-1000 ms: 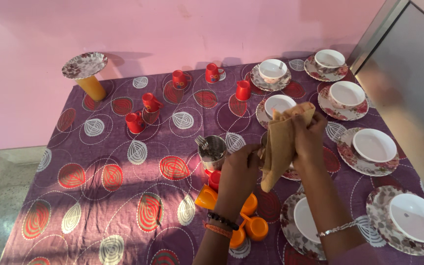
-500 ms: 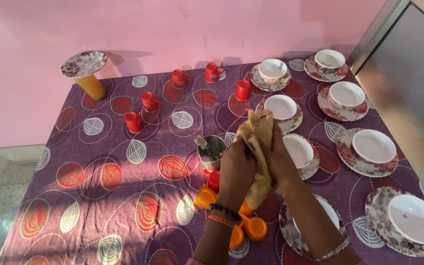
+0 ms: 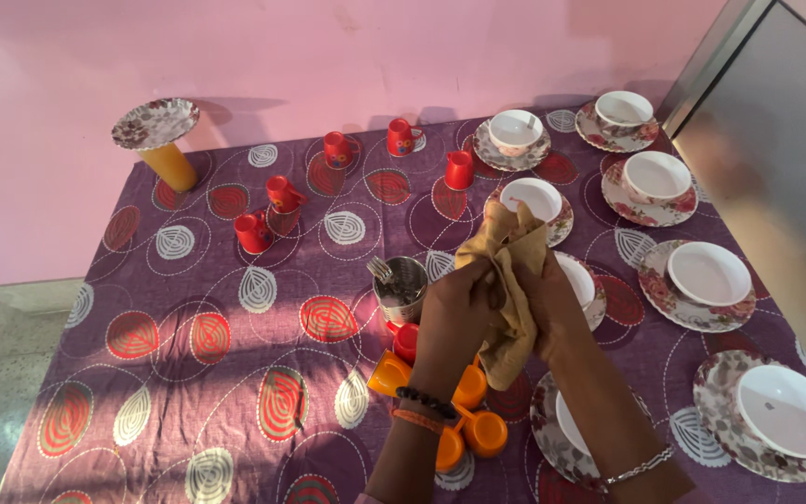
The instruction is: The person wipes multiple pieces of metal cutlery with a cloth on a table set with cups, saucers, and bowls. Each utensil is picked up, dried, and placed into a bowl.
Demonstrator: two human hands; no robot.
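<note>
1. Here's the counter (image 3: 188, 373), draped in a purple patterned cloth, with a steel cup of cutlery (image 3: 401, 289) standing near its middle; that cup is our landmark.
2. Beyond the steel cup, toward the pink wall, red mugs (image 3: 340, 149) are scattered well apart from one another.
3. Far left of the cup, at the counter's back corner, a flowered plate sits on top of an orange tumbler (image 3: 172, 165).
4. Right of the cup, white bowls on flowered plates (image 3: 707, 277) run in two rows toward the far edge.
5. Just on the near side of the cup lies a huddle of orange cups (image 3: 473, 429) with one red one among them, right under the person's forearms.
6. Left hand (image 3: 454, 317), just right of the steel cup: fingers curled closed around a tan cloth (image 3: 513, 289), gripping its left side.
7. Right hand (image 3: 552, 299), a little further right: also closed on the cloth, pinching it from the other side.
8. The tan cloth is bunched between the two hands, lifted above the counter, its top peak poking up in front of a bowl and its lower end hanging over the orange cups.
</note>
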